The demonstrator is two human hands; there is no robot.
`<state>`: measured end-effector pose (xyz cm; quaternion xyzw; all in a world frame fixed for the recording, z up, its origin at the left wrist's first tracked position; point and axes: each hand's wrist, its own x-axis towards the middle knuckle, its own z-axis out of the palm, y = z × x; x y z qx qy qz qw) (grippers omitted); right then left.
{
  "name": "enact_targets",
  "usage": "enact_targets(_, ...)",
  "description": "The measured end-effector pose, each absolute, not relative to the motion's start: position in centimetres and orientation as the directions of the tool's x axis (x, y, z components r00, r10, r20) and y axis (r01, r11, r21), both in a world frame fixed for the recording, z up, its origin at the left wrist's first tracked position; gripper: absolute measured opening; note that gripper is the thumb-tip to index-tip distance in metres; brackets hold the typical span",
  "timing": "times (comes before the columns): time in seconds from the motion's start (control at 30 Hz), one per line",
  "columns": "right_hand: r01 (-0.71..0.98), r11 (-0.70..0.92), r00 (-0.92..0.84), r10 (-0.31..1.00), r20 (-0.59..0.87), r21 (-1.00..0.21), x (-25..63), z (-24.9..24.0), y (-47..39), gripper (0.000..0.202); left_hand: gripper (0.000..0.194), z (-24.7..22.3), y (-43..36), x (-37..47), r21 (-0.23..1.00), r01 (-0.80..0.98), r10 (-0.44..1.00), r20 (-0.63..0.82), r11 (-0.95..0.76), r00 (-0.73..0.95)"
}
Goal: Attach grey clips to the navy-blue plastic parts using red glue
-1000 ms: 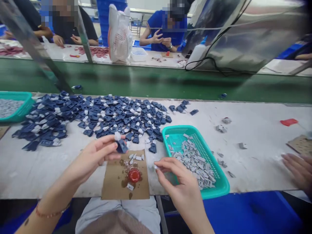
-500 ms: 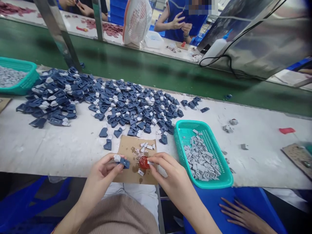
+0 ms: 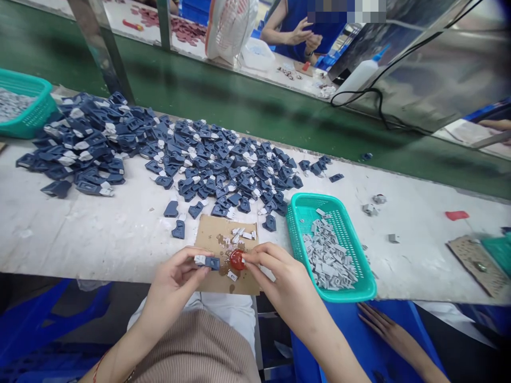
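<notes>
Between the thumb and fingers of my left hand (image 3: 179, 274) is a dark blue plastic part (image 3: 213, 263) with a white piece at its end. My right hand (image 3: 277, 268) pinches a small grey plastic piece (image 3: 243, 260) at the right edge of a round red dish (image 3: 237, 259). The dish sits on a wet-spotted cardboard sheet (image 3: 207, 229). Several small grey pieces (image 3: 239, 234) lie on the sheet behind the dish, and a single one (image 3: 232, 275) lies in front of it.
A large pile of blue parts (image 3: 223, 165) spreads behind the cardboard. To the right stands a green basket (image 3: 293, 213) of grey pieces; another green basket (image 3: 43, 101) is at far left. A co-worker's hand (image 3: 383, 324) is low at right. Another person (image 3: 299, 34) works across the green strip.
My left hand has moved slightly right with the blue part, which has turned more level. My right hand still pinches the grey piece by the red dish. The co-worker's hand has shifted left.
</notes>
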<state>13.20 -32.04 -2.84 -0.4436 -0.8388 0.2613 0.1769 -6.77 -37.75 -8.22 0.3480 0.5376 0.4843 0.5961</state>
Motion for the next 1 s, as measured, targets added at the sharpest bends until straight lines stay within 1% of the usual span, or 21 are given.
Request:
enact_targets(0.13, 0.665, 0.448, -0.537, 0.843, 0.034, -0.597, 13.1, -2.7, -32.0, 0.016, 0.014, -8.4, -37.7, -6.5, 0.950, -0.168, 0.960, -0.274, 0.262, -0.053)
enact_targets(0.27, 0.675, 0.467, -0.541, 0.840, 0.047, -0.571, 13.0, -2.8, -32.1, 0.016, 0.014, -8.5, -37.5, -6.3, 0.955, -0.161, 0.965, -0.258, 0.247, -0.047)
enact_targets(0.4, 0.691, 0.467, -0.544, 0.839, 0.029, -0.552, 13.0, -2.6, -32.2, 0.016, 0.013, -8.6, -37.5, -6.3, 0.948, -0.179, 0.962, -0.271, 0.262, -0.031)
enact_targets(0.5, 0.689, 0.479, -0.545, 0.837, 0.047, -0.544, 12.9, -2.5, -32.1, 0.017, 0.013, -8.7, -37.5, -6.4, 0.946, -0.179, 0.959, -0.281, 0.271, -0.029)
enact_targets(0.77, 0.695, 0.457, -0.528, 0.848, 0.038, -0.555, 12.9, -2.6, -32.3, 0.019, 0.014, -8.1, -37.4, -6.2, 0.936, -0.201, 0.955, -0.297, 0.288, -0.019)
enact_targets(0.83, 0.687, 0.424, -0.507, 0.861, 0.028, -0.591, 13.0, -2.5, -32.3, 0.019, 0.013, -7.8, -37.4, -6.1, 0.935, -0.209, 0.955, -0.296, 0.286, -0.017)
enact_targets(0.87, 0.675, 0.387, -0.487, 0.873, 0.016, -0.628, 13.1, -2.5, -32.2, 0.018, 0.013, -7.7, -37.3, -6.0, 0.933, -0.221, 0.956, -0.293, 0.283, -0.013)
enact_targets(0.93, 0.616, 0.268, -0.427, 0.904, -0.029, -0.740, 13.4, -2.2, -32.1, 0.013, 0.013, -7.4, -37.3, -5.8, 0.923, -0.264, 0.956, -0.292, 0.281, -0.005)
enact_targets(1.0, 0.504, 0.114, -0.367, 0.926, -0.092, -0.856, 13.7, -2.0, -32.0, 0.009, 0.014, -7.1, -37.2, -5.5, 0.897, -0.331, 0.952, -0.305, 0.293, 0.015)
